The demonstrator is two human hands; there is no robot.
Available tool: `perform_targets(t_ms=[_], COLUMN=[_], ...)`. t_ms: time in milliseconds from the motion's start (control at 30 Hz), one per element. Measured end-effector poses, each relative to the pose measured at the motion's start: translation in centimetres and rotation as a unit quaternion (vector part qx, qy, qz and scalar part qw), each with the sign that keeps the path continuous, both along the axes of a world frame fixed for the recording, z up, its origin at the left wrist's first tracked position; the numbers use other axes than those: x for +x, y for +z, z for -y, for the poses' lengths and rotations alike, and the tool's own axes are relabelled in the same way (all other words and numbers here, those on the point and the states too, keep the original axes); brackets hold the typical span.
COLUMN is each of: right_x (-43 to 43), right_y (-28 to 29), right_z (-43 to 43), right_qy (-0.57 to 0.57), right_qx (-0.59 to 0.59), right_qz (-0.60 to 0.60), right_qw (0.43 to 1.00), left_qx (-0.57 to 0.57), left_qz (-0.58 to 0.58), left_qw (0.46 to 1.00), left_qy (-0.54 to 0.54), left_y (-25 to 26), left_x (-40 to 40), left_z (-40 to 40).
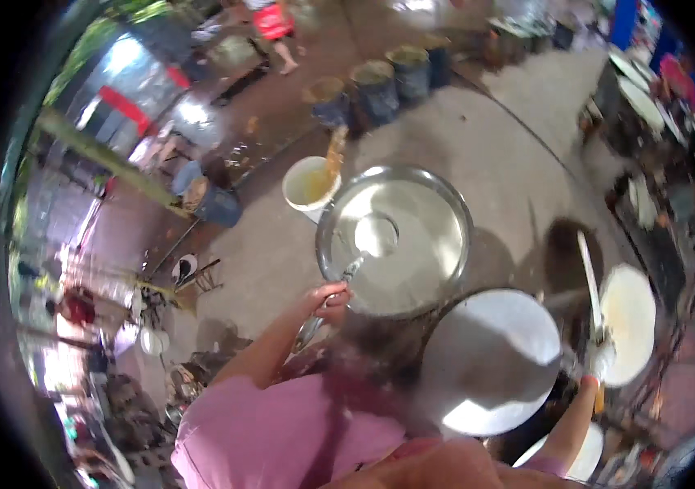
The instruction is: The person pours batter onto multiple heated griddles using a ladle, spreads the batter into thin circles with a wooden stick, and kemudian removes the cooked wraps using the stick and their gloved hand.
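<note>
My left hand is closed on the handle of a metal ladle, whose bowl rests over pale liquid in a wide steel basin. My right hand, at the right, appears to hold a white cloth or cloth-wrapped thing; blur hides its exact grip. Beside it lies a round pale sheet, and a long light stick rises above the hand. Between my hands is a large round white surface, partly in shadow. A white bucket with yellowish liquid stands against the basin's upper left.
Several dark buckets stand in a row beyond the basin. A blue bucket and a small stool are at the left. Flat pale discs lean at the upper right. A person in red shorts is at the top.
</note>
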State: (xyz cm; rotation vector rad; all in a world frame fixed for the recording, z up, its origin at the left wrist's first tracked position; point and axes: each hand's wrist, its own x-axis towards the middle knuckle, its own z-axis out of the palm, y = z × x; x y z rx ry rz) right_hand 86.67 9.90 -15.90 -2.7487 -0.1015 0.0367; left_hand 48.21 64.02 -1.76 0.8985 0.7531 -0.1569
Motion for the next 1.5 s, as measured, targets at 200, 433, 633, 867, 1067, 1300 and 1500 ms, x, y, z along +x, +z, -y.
perform_targets(t_ms=[200,433,633,867,1067,1300,1500], right_x=[-19.9,-44.4,-51.4,-58.3,-65.7,-68.9,-64.4], right_y=[3.8,5.3,5.2,0.2,-6.2,-3.5,2.5], right_z=[-10.3,-23.3,-30.8,-34.4,-38.1,-38.0,-37.2], right_qy=[-0.052,-0.282,-0.381,-0.394,-0.331,-0.225,-0.120], right_qx=[0.272,0.383,0.409,0.521,0.472,0.503,0.525], right_qz=[-0.053,-0.151,-0.173,-0.171,-0.312,-0.327,-0.225], right_qw=[0.959,0.867,0.811,0.737,0.755,0.768,0.812], left_qx=[0.092,0.555,0.571,0.341,-0.176,-0.541,-0.574], left_qz=[-0.104,0.038,0.093,-0.022,-0.100,0.015,0.098], left_qw=[0.969,0.553,0.548,0.695,0.920,0.836,0.801], left_qy=[-0.206,-0.620,-0.604,-0.633,-0.335,-0.097,-0.140], left_y=[-9.6,-21.4,-29.0,-31.5,-28.5,-20.4,-2.5], left_x=[1.4,9.7,15.1,5.7,-5.3,-10.3,-7.1], left_z=[-8.0,-9.6,-9.6,-11.1,-8.0,-5.1,-9.6])
